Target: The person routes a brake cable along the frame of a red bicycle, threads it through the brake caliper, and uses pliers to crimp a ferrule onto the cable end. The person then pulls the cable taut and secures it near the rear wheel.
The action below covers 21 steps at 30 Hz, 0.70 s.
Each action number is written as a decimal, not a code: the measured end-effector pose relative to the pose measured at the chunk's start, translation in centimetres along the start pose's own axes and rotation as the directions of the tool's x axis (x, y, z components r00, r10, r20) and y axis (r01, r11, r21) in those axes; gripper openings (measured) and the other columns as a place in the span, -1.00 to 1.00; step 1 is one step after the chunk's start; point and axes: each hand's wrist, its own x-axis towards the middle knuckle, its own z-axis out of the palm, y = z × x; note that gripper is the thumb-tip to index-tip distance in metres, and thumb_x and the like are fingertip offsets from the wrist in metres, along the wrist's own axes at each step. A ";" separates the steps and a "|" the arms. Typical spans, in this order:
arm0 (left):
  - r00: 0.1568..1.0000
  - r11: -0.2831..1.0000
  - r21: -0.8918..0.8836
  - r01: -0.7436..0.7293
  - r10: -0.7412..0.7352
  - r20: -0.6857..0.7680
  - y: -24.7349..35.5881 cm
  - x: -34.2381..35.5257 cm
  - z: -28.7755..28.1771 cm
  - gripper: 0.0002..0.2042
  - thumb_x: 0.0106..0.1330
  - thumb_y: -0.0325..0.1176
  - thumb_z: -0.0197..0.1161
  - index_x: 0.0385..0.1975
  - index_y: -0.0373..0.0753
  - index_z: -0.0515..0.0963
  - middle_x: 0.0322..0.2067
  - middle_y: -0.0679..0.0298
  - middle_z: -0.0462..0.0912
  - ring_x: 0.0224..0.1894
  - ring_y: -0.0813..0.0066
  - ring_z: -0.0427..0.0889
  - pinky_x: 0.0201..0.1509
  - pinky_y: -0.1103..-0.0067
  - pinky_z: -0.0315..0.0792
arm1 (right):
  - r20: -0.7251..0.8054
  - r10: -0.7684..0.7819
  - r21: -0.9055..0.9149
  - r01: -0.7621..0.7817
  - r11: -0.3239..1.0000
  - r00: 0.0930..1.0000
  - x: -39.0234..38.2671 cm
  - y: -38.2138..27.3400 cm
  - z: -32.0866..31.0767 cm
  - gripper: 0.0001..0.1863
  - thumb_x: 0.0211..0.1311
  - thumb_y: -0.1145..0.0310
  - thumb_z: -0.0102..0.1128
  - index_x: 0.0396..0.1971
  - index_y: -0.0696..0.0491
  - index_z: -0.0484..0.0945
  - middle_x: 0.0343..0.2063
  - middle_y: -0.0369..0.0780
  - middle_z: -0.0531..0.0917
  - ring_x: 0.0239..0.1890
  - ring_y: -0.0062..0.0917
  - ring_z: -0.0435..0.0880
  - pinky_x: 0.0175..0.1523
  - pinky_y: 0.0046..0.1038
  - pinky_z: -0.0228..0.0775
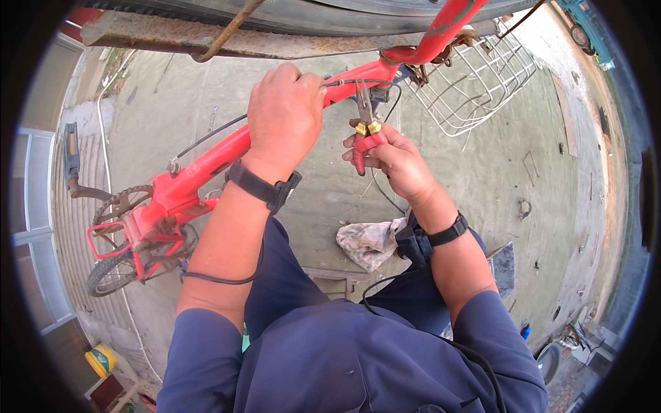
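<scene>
A red bicycle frame (217,153) runs slantwise before me, with a black cable (206,135) along its tube. My left hand (286,113) is closed over the tube, and the cable passes in at its thumb side; its fingertips are hidden. In my right hand (396,155) is a pair of needle-nose pliers (365,127) with red grips and yellow collars. Their slim jaws point up, close to the tube's far end and the cable's loop. Whether the jaws touch the cable I cannot tell.
Across the top are a black tyre (323,17) and a rusty metal bar (158,36). A white wire basket (475,89) is at upper right. The crank and pedal (71,155) stick out at left, above a small wheel (113,268). A stained rag (368,242) lies between my knees.
</scene>
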 end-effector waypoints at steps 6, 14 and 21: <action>0.993 0.999 -0.019 -0.051 0.048 -0.110 0.4 -0.3 -1.0 -0.79 0.20 -0.41 0.42 -0.18 -0.23 0.65 -0.22 0.14 0.59 -0.17 0.07 0.59 -0.12 0.26 0.46 | 0.032 -0.013 0.046 0.011 0.999 0.999 0.2 0.1 0.1 -0.38 0.26 0.51 -0.06 0.37 0.21 0.35 0.04 -0.10 0.65 0.04 -0.30 0.71 0.18 -0.33 0.52; 0.938 0.856 -0.451 0.253 -0.103 0.331 5.2 -7.7 -2.1 -0.47 0.19 -0.37 0.48 0.14 -0.34 0.45 0.00 0.08 0.60 -0.01 0.16 0.64 0.04 0.32 0.51 | 0.023 -0.091 0.284 0.081 0.955 0.996 0.5 2.0 2.0 -0.41 0.29 0.47 -0.03 0.35 0.19 0.37 0.14 -0.14 0.61 0.17 -0.40 0.61 0.26 -0.33 0.44; 0.774 0.614 -0.513 0.600 -0.283 0.566 6.5 -10.2 -0.8 -0.27 0.19 -0.35 0.49 0.29 -0.44 0.24 -0.05 0.06 0.61 -0.06 0.32 0.68 -0.04 0.44 0.57 | 0.038 -0.057 0.189 0.049 0.981 0.998 -0.5 3.6 3.4 -0.43 0.30 0.48 -0.01 0.34 0.16 0.38 0.01 -0.23 0.59 0.10 -0.49 0.60 0.23 -0.43 0.45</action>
